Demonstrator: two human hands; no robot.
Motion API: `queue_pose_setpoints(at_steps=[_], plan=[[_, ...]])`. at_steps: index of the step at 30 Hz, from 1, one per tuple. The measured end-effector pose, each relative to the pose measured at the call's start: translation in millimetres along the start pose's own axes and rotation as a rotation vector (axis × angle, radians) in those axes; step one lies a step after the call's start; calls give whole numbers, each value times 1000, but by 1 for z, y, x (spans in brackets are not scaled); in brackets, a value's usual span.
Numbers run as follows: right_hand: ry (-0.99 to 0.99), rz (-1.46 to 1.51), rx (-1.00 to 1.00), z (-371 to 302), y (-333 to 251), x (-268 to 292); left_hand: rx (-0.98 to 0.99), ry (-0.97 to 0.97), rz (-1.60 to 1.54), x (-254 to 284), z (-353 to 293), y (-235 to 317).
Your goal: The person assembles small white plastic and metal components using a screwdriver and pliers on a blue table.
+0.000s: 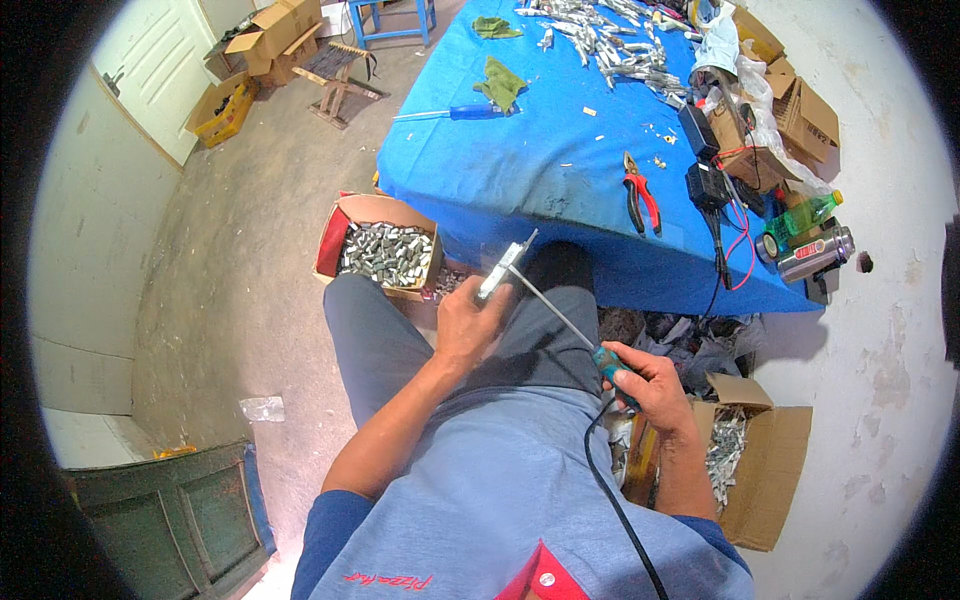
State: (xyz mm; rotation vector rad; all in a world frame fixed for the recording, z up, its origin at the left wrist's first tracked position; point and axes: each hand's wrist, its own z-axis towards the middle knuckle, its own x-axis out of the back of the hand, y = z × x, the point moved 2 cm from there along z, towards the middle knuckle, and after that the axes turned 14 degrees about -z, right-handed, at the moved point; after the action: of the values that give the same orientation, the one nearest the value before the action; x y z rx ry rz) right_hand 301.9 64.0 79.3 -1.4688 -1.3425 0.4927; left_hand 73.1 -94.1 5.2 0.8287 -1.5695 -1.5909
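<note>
My left hand (466,328), above my lap, is closed round a small flat white and silver metal piece (503,268), whose thin end points up and away. My right hand (655,388) grips a screwdriver (609,368) by its teal handle. Its long shaft slants up to the left, and the tip meets the side of the metal piece; whether it is wedged in or only touching I cannot tell. Just beyond my left hand, an open carton (335,255) on the floor holds many small silver and dark pieces.
On the blue-covered table (480,180) lie red-handled pliers (641,195), a blue screwdriver (470,112), green cloths (502,84) and a heap of silver pieces (620,50). A green bottle (800,222) and flask (817,254) stand right. A carton (780,470) of scraps sits by my right arm. A black cable (605,490) crosses my shirt.
</note>
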Motion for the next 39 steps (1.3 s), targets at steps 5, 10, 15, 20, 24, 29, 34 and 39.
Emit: queue_pose_setpoints(at_steps=[5, 10, 15, 20, 24, 29, 34, 39], plan=[[-8, 306, -91, 7, 21, -12, -103, 34, 37, -3, 5, -8], [-201, 548, -144, 8, 19, -28, -201, 49, 165, -5, 8, -10], [-96, 189, -89, 12, 14, -34, -215, 55, 283, -2, 9, -25], [63, -204, 163, 19, 26, -53, -233, 71, 303, 0, 12, -30], [341, -604, 349, 22, 30, -69, -227, 96, 410, -3, 7, -36], [18, -24, -40, 16, 42, -43, -162, -50, 434, -12, 0, -21], [-79, 342, -125, 10, 38, -34, -47, -84, 269, -14, 6, -15], [-102, 382, -30, 18, 37, -23, -48, -58, 137, -11, 18, -17]])
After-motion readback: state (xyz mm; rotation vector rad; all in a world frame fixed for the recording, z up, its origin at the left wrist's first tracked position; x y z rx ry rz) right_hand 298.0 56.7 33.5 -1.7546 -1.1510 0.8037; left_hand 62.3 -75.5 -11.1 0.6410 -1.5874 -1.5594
